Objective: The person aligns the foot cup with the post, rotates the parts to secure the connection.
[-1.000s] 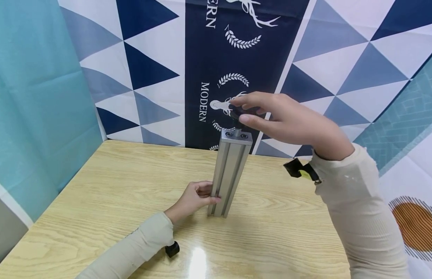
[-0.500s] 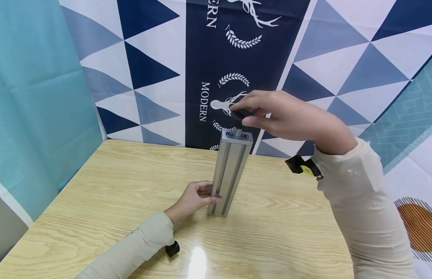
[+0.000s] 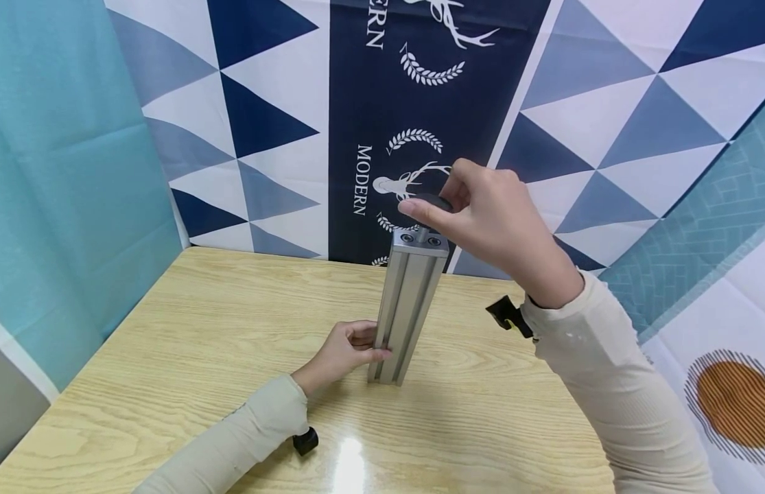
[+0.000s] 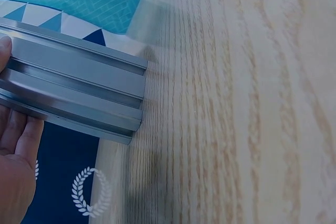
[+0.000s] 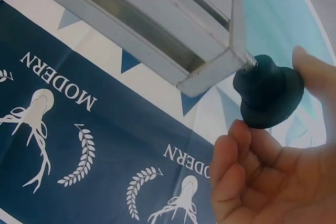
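Observation:
An aluminium extrusion profile [image 3: 409,295] stands upright on the table, leaning a little in the head view. My left hand [image 3: 339,351] grips it low down, thumb on the front face and fingers at the far side. A metal end plate [image 3: 428,249] with two screws caps its top. From that plate rises a threaded stud [image 5: 251,62] bearing a black levelling foot [image 5: 269,95]. My right hand [image 3: 496,216] pinches the foot's wide rim between thumb and fingers. In the left wrist view the profile's lower end [image 4: 123,108] meets the wood.
The wooden table [image 3: 246,309] ends at a patterned navy and white cloth [image 3: 265,137] behind the profile. A teal curtain [image 3: 55,171] hangs at the left. Each sleeve carries a black wrist camera, such as the right one [image 3: 504,314].
My right hand has turned about the levelling foot, its wrist swinging lower and left, and its thumb and fingers have closed on the foot. The left hand and profile stay still.

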{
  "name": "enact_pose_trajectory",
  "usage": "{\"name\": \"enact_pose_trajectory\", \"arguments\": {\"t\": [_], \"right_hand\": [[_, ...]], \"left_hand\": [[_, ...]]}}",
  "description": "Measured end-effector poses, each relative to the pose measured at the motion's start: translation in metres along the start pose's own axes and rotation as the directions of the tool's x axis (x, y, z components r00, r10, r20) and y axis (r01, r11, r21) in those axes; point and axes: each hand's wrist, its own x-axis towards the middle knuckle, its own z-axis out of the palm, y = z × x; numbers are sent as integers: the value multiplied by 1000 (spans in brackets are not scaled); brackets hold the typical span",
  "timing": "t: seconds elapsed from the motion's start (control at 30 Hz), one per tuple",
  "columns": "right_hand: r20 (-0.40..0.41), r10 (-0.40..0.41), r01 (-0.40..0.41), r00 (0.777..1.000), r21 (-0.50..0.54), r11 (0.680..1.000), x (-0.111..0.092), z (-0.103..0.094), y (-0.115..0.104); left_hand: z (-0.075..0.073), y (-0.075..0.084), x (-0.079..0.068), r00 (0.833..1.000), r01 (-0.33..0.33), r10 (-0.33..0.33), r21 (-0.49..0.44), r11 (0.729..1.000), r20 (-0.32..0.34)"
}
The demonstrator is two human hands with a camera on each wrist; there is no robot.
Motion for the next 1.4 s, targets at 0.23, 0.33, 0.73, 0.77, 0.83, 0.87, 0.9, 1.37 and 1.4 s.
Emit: {"name": "enact_pose_trajectory", "arguments": {"t": [0.23, 0.33, 0.73, 0.77, 0.83, 0.87, 0.9, 1.37, 1.4], "right_hand": [[24, -4, 4, 1000, 4, 1000, 0, -3, 0], [104, -12, 9, 995, 34, 999, 2, -12, 0], [440, -420, 352, 794, 230, 907, 16, -36, 18], [441, -460, 392, 771, 242, 888, 17, -36, 20], [445, -500, 434, 743, 249, 866, 18, -37, 21], [447, -505, 442, 738, 246, 863, 19, -37, 21], [449, -508, 446, 735, 244, 861, 19, -37, 20], [358, -324, 288, 876, 152, 946, 13, -30, 16], [348, -289, 254, 892, 143, 957, 12, -29, 15]], "left_hand": [[0, 1, -1, 1000, 8, -8, 0, 1000, -5], [0, 1, 0, 1000, 5, -5, 3, 1000, -4], [0, 2, 0, 1000, -3, 3, 33, 999, -12], [0, 2, 0, 1000, -2, 3, 30, 1000, -11], [0, 2, -1, 1000, 0, 1, 25, 1000, -11], [0, 1, -1, 1000, 0, 1, 22, 1000, -11], [0, 1, -1, 1000, 1, 0, 20, 1000, -12], [1, 1, -1, 1000, 6, -5, 24, 1000, -19], [1, 1, -1, 1000, 7, -7, 24, 1000, -19]]}}
